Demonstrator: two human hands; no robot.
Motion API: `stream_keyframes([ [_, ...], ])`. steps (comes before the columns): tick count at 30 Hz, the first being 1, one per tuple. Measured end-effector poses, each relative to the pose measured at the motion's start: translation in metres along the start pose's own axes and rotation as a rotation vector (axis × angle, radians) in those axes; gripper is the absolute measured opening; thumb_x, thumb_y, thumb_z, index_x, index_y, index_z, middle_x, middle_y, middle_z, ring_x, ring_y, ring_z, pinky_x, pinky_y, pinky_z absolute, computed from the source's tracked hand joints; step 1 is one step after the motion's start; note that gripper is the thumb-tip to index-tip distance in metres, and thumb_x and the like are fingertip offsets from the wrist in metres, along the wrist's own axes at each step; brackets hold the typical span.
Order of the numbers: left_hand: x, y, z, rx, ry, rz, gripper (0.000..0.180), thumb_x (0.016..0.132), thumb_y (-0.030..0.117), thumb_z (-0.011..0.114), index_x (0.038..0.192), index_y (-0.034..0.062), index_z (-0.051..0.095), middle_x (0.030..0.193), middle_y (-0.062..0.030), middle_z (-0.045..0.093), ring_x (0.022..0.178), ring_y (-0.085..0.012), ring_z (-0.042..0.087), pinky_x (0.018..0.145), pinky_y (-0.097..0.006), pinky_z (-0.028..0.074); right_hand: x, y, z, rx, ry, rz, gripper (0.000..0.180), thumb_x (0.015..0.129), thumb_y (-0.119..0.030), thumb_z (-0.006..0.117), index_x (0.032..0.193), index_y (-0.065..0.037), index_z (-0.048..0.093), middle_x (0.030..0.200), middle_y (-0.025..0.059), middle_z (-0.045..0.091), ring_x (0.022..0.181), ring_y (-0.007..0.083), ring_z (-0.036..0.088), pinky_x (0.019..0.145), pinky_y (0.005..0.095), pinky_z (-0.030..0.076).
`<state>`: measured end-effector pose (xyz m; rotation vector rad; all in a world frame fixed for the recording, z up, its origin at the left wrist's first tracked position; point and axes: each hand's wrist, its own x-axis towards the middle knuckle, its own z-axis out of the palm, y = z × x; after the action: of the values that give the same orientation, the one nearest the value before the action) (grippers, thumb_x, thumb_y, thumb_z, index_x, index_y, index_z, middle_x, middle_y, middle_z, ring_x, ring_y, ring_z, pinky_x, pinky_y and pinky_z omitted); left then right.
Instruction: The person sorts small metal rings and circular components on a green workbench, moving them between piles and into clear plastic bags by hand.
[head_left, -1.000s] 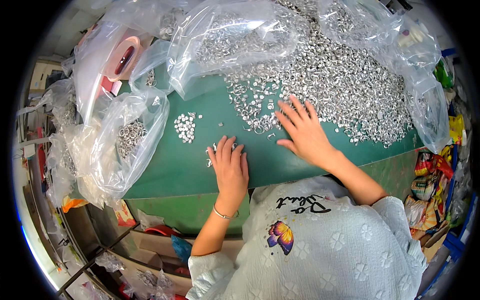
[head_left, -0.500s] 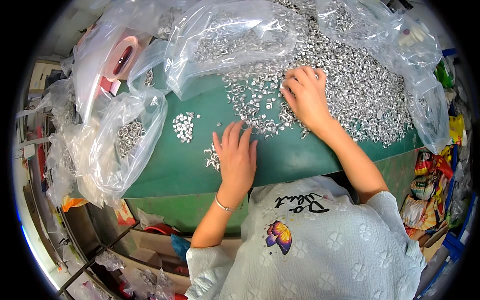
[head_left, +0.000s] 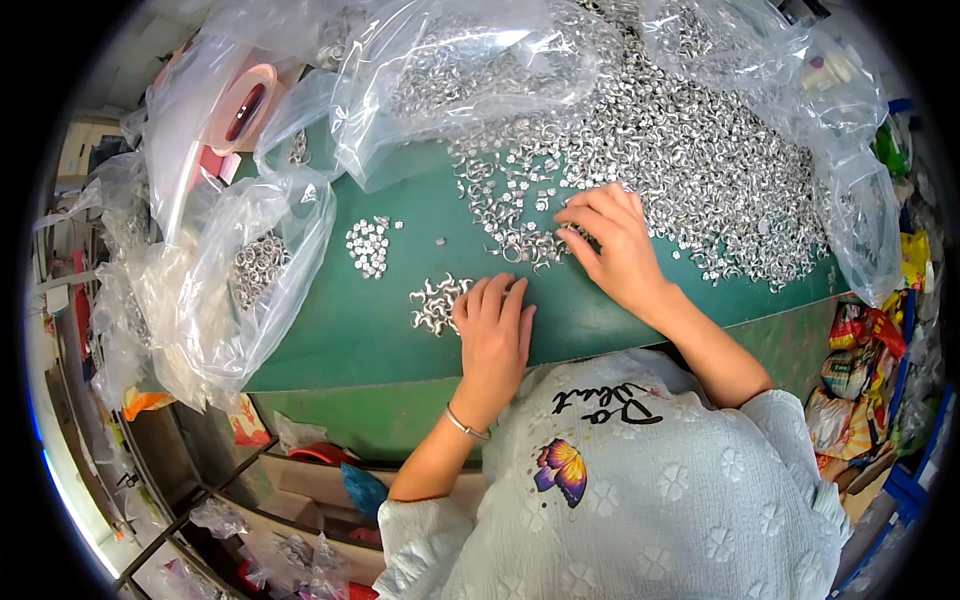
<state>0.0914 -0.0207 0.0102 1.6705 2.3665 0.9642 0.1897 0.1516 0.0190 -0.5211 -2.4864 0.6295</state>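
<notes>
Palm down, my left hand rests on the green tabletop, its fingers stretched out and slightly bent. Its fingertips are at the right side of a small pile of curved silver metal pieces. My right hand is over the near edge of the loose metal pieces, thumb and fingers apart and curved. Some pieces show beside and under its fingertips; whether any lies in the palm is hidden. A separate cluster of small blocky silver pieces sits farther left, with a single piece between.
A large heap of metal pieces covers the right and back. Clear plastic bags drape over the far edge. At left, an open plastic bag holds metal rings. A pink container stands behind it. Colourful packets are at right.
My right hand has drawn back toward me from the big heap. My left hand has shifted right and nearer, uncovering more of the curved-piece pile.
</notes>
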Motion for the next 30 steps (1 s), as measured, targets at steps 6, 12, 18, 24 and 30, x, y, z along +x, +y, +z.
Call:
stream_keyframes([
  [6,0.002,-0.016,-0.007,0.154,0.082,-0.007,0.015,0.079,0.001,0.066,0.093,0.0052,0.064,0.100,-0.0060,0.059,0.103,-0.0267,0.054,0.093,-0.043,0.034,0.004,0.003,0.004,-0.085,-0.069,-0.059,0.013,0.076,-0.010,0.071,0.088,-0.007,0.066,0.100,0.0020,0.058,0.100,0.0224,0.050,0.086,0.0395,0.033],
  [12,-0.002,-0.014,-0.008,0.002,0.111,-0.077,0.026,0.082,-0.002,0.061,0.107,0.0031,0.060,0.108,-0.0095,0.055,0.109,-0.0302,0.052,0.104,-0.053,0.027,-0.001,-0.019,0.009,0.057,-0.040,-0.065,0.014,0.077,-0.012,0.071,0.087,-0.008,0.062,0.095,0.0029,0.060,0.096,0.0233,0.053,0.087,0.0404,0.034],
  [18,0.001,-0.007,-0.005,-0.095,0.234,-0.132,0.032,0.081,-0.005,0.061,0.112,0.0035,0.059,0.112,-0.0106,0.056,0.113,-0.0294,0.052,0.106,-0.051,0.028,-0.010,-0.038,0.021,0.101,-0.179,-0.106,0.023,0.078,-0.019,0.071,0.095,-0.008,0.062,0.107,0.0073,0.056,0.106,0.0262,0.050,0.089,0.0417,0.036],
  [24,-0.007,-0.003,0.001,-0.034,0.016,-0.010,0.028,0.080,-0.006,0.063,0.106,0.0027,0.061,0.110,-0.0091,0.057,0.116,-0.0294,0.054,0.110,-0.060,0.020,-0.022,0.017,-0.027,-0.338,-0.018,0.133,0.066,0.075,-0.036,0.075,0.131,-0.011,0.051,0.139,0.0165,0.039,0.132,0.0414,0.030,0.104,0.0584,0.023],
  [30,-0.008,-0.020,0.001,0.018,0.078,-0.053,0.020,0.081,-0.008,0.060,0.098,0.0026,0.063,0.104,-0.0090,0.057,0.114,-0.0302,0.055,0.112,-0.059,0.016,-0.031,0.009,0.007,-0.363,-0.064,0.175,0.062,0.079,-0.032,0.073,0.131,-0.010,0.049,0.141,0.0158,0.036,0.134,0.0422,0.027,0.104,0.0651,0.019],
])
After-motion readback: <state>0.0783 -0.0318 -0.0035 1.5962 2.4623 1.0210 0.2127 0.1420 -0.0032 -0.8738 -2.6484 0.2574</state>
